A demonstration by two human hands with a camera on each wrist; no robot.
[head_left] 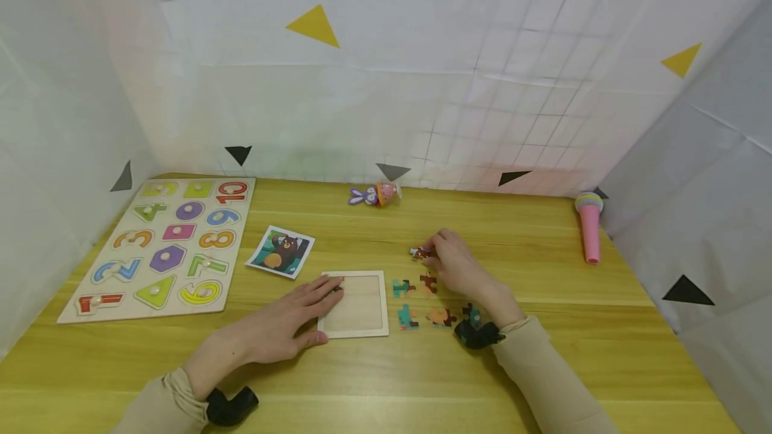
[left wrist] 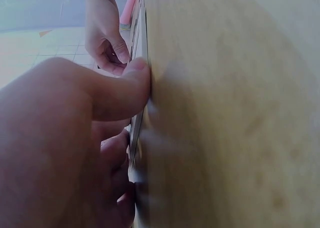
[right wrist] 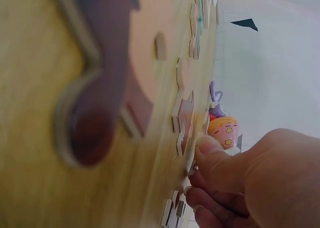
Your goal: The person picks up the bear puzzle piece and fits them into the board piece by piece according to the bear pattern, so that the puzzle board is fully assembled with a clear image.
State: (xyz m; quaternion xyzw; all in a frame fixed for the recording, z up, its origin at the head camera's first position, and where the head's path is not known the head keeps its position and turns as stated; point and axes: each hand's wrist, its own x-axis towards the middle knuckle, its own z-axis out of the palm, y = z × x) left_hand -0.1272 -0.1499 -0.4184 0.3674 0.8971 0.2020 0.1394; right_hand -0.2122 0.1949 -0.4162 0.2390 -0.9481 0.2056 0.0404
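Note:
My left hand (head_left: 280,323) lies over the left side of a small square wooden puzzle tray (head_left: 356,303). Its fingers are stretched out across the tray and its thumb touches the near edge. A bit of an orange and green puzzle piece (head_left: 342,279) peeks out by those fingertips. To the right of the tray, my right hand (head_left: 461,266) pinches a brown and white puzzle piece (head_left: 419,254) low at the table. Several loose pieces lie between tray and right wrist, among them a teal one (head_left: 407,317) and an orange-brown one (head_left: 442,317).
A picture card of a bear (head_left: 281,252) lies beyond the left hand. At the far left is a number-and-shape peg board (head_left: 165,253). A bunny cupcake toy (head_left: 376,195) lies at the back, and a pink toy microphone (head_left: 590,230) at the right.

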